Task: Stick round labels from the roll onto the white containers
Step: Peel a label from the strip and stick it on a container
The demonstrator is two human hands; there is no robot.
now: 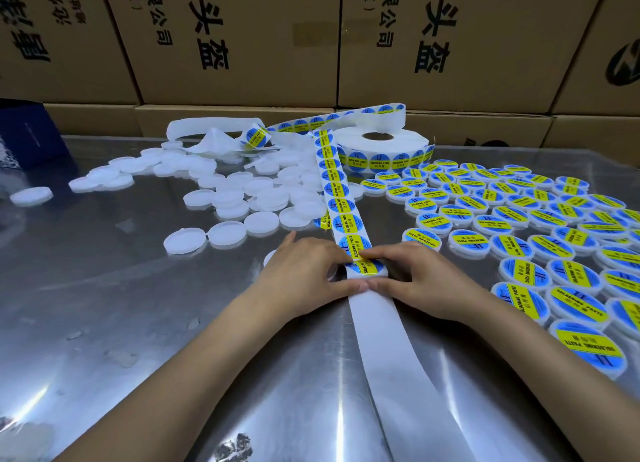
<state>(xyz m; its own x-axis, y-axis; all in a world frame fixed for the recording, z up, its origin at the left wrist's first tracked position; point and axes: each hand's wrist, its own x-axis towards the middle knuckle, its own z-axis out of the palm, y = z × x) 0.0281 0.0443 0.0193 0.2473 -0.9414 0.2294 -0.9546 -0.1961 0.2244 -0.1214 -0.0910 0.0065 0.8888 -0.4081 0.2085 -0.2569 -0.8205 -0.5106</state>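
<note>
Bare backing strip point(388, 350) runs toward the camera across the worktop point(138, 323). Both hands, left hand point(304, 271) and right hand point(419, 278), each keep a pinching grip on one white container point(363, 271), pressing a round label point(369, 266) onto it.

**Label going onto a container, centre frame**

I see my left hand point(308, 266) and right hand point(412, 274) pressing the label strip point(341, 198) onto a white container point(367, 271); labelled containers point(519, 219) fill the right, bare containers point(242, 191) the upper left, roll point(381, 143) behind

My table point(138, 323) is shiny, reflective metal. The white containers point(228, 198) look like translucent matt plastic, the labels point(348, 221) glossy, their backing strip point(388, 350) smooth paper, and the boxes point(242, 39) dull cardboard.
</note>
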